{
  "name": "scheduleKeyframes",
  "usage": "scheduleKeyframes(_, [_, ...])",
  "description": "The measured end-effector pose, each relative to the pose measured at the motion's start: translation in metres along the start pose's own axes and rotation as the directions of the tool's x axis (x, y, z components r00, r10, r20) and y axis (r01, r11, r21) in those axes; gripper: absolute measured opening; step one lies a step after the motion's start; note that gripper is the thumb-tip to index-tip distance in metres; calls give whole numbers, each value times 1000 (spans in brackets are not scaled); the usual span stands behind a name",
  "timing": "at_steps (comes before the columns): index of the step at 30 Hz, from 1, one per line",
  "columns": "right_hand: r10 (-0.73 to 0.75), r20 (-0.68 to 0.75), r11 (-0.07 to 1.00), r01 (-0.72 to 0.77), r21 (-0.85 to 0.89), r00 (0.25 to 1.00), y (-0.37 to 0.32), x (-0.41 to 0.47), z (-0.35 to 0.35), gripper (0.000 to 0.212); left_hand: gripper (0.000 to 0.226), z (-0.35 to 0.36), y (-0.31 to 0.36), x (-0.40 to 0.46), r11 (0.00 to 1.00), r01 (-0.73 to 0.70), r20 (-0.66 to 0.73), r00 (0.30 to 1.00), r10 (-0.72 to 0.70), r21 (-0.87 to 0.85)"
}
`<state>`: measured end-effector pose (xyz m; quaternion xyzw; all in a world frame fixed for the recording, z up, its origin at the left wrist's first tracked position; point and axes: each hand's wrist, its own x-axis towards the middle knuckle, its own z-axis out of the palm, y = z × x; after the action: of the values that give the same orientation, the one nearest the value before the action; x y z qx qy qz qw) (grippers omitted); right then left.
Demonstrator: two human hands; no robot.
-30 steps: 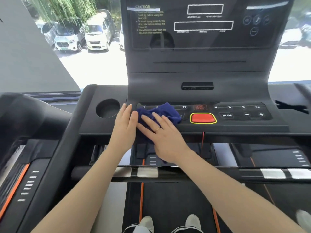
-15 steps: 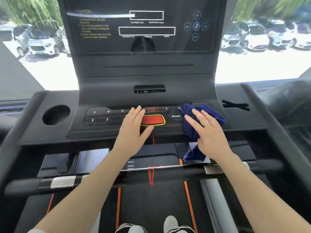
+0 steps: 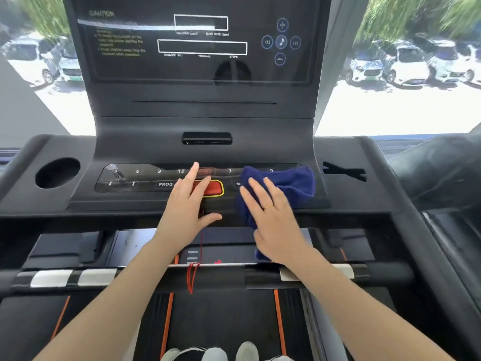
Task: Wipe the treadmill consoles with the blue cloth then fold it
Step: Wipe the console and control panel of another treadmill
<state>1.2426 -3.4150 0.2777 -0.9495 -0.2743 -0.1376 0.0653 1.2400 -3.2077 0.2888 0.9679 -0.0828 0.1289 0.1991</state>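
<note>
A dark blue cloth point(image 3: 291, 183) lies bunched on the right half of the black treadmill console point(image 3: 145, 201), over its button panel, with one end hanging off the front edge. My right hand point(image 3: 270, 220) presses flat on the cloth, fingers straight and spread, a ring on one finger. My left hand point(image 3: 187, 204) rests flat on the middle of the panel, fingers straight, partly covering the red stop button point(image 3: 214, 188).
An upright dark display point(image 3: 200, 43) rises behind the panel. A round cup holder point(image 3: 57, 173) sits at the console's left. A red safety cord point(image 3: 192, 274) hangs over the front handlebar point(image 3: 52, 278). Another treadmill point(image 3: 442, 173) stands on the right. My shoes point(image 3: 229, 353) are on the belt.
My right hand has slid the cloth from the left side of the button panel to the right side. My left hand moved from beside the cloth to the middle, over the red button.
</note>
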Motion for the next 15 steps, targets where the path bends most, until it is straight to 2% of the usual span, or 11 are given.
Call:
scheduleKeyframes(2, [-90, 23, 996, 89, 13, 996, -14, 4, 7, 93, 83, 0, 2, 1, 1000, 10, -1, 1000, -10, -15])
scheduleKeyframes(5, [-164, 49, 986, 165, 1, 985, -3, 5, 5, 87, 84, -1, 3, 1, 998, 27, 2, 1000, -27, -50])
scheduleKeyframes(6, [-119, 45, 993, 119, 8, 992, 5, 4, 0, 82, 85, -1, 3, 1, 998, 24, -3, 1000, -24, -66])
scheduleKeyframes(8, [65, -7, 997, -65, 49, 998, 22, -1, -8, 77, 83, -2, 1, -1, 993, 7, -11, 1000, -8, -116])
scheduleKeyframes(10, [216, -49, 975, -214, 56, 975, 30, -8, -11, 76, 74, -5, -1, -4, 981, -7, -42, 999, -1, -194])
scheduleKeyframes(12, [261, -59, 965, -259, 38, 963, 30, -10, -9, 76, 62, -9, -4, -8, 966, 11, -92, 995, -35, -257])
scheduleKeyframes(15, [296, -79, 951, -286, 113, 952, 23, 2, -11, 61, 51, -14, -14, -14, 968, 76, -183, 975, -122, -241])
